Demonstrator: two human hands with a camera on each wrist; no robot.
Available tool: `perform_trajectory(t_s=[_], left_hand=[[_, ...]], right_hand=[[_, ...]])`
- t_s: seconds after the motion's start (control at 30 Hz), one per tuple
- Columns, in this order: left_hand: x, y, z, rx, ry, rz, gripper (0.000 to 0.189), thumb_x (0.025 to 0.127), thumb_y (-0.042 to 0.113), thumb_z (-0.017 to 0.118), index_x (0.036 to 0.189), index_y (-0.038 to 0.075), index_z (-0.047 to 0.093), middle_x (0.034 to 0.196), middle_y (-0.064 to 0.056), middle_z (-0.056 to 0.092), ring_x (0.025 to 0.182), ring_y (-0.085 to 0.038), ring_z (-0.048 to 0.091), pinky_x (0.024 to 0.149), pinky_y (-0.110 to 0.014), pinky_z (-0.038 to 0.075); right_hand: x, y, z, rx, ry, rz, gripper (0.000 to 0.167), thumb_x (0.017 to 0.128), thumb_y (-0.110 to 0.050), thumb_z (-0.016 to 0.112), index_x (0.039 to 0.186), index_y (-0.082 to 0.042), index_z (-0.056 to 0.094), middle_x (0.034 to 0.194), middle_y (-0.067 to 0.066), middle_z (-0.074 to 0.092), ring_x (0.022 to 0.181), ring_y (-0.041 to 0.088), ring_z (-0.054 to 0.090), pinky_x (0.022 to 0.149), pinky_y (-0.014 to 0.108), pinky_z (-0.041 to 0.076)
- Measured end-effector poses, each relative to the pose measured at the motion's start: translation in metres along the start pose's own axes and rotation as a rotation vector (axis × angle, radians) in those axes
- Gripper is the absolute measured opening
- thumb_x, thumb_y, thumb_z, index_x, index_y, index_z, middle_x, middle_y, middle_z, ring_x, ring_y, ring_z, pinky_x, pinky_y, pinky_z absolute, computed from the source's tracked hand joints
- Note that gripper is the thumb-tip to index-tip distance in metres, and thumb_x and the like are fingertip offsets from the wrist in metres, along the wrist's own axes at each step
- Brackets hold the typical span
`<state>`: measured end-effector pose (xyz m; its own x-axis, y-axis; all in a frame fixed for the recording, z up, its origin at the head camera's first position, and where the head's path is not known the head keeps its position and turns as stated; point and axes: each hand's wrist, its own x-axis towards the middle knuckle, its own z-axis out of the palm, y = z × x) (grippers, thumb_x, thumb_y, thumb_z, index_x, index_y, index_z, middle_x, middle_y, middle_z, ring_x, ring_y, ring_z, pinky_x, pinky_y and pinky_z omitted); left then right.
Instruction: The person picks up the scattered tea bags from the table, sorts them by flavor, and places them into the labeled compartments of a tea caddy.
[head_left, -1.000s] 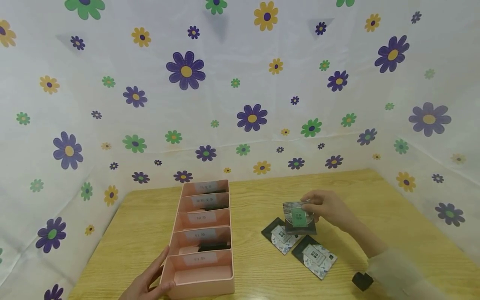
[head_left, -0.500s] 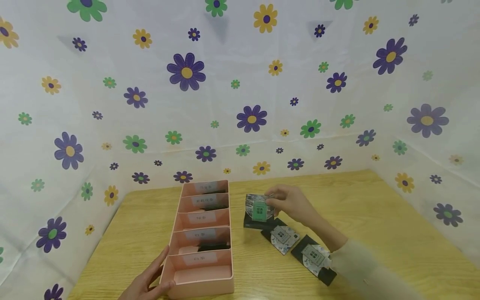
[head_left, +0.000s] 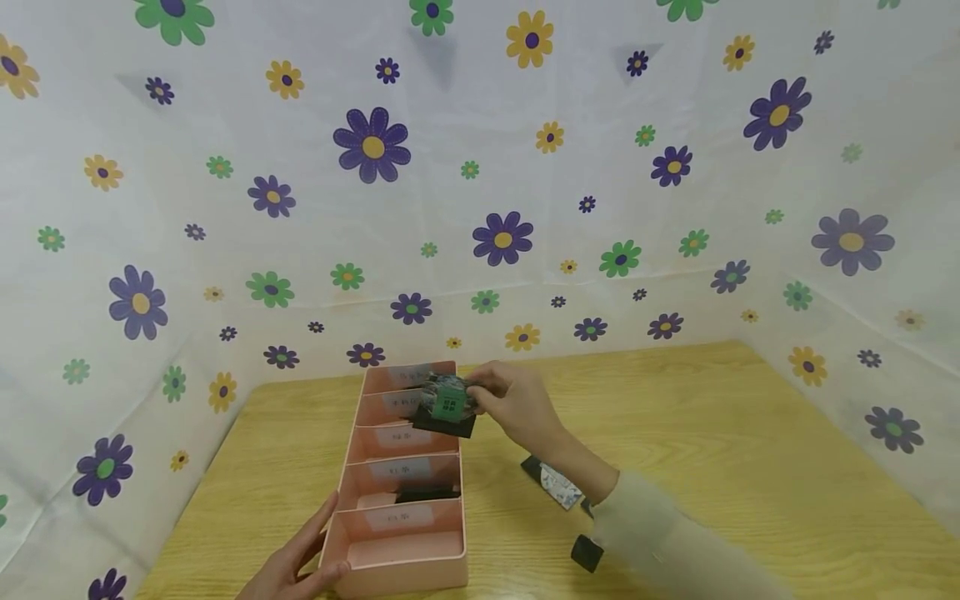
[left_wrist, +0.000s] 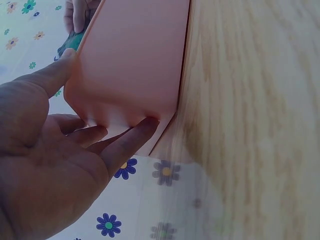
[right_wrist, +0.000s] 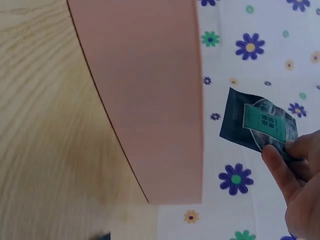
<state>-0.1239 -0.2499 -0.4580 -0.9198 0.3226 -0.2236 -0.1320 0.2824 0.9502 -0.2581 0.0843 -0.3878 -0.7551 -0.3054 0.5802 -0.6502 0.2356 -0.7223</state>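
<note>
Pink box [head_left: 401, 573], lower centre, looks part-filled; left fingers [left_wrist: 131, 143] grip it, right fingers [right_wrist: 280, 172] pinch a green-labelled packet [head_left: 450, 403] above; a patterned packet [head_left: 558, 486], lower right of centre, seems left.

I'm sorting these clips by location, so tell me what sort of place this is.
Probably a screened-off tabletop workspace: a flower-print sheet hangs behind and beside a wood-grain table, which bears a divided, labelled pink box.
</note>
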Motion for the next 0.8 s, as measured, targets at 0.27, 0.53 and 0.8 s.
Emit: perform_trajectory(t_s=[0.27,0.53,0.8], left_hand=[[0.002,-0.001,-0.001,-0.019,-0.022,0.0,0.087,0.106,0.021,0.061,0.165,0.004,-0.002,0.164,-0.039,-0.001,0.145,-0.063,0.014,0.095,-0.056,0.055],[0.002,-0.003,-0.001,-0.013,-0.024,0.033,0.087,0.106,0.019,0.061,0.165,0.003,-0.001,0.163,-0.04,0.001,0.145,-0.063,0.015,0.095,-0.055,0.055],[0.002,-0.004,0.0,0.002,-0.003,0.03,0.088,0.105,0.018,0.063,0.165,0.003,0.001,0.164,-0.038,0.0,0.145,-0.064,0.015,0.096,-0.058,0.054]], right_hand=[[-0.013,-0.002,0.027,-0.186,-0.112,-0.135,0.012,0.098,0.001,0.07,0.103,-0.005,0.078,0.097,0.004,0.077,0.076,0.005,0.067,0.066,0.019,0.055],[-0.032,-0.003,0.027,-0.297,-0.231,-0.291,0.013,0.098,0.003,0.068,0.105,-0.003,0.077,0.1,0.006,0.078,0.09,0.009,0.073,0.076,0.015,0.056],[-0.035,0.005,0.03,-0.613,-0.259,-0.478,0.02,0.091,0.005,0.073,0.1,-0.013,0.078,0.093,-0.003,0.076,0.088,0.011,0.07,0.08,0.028,0.056]])
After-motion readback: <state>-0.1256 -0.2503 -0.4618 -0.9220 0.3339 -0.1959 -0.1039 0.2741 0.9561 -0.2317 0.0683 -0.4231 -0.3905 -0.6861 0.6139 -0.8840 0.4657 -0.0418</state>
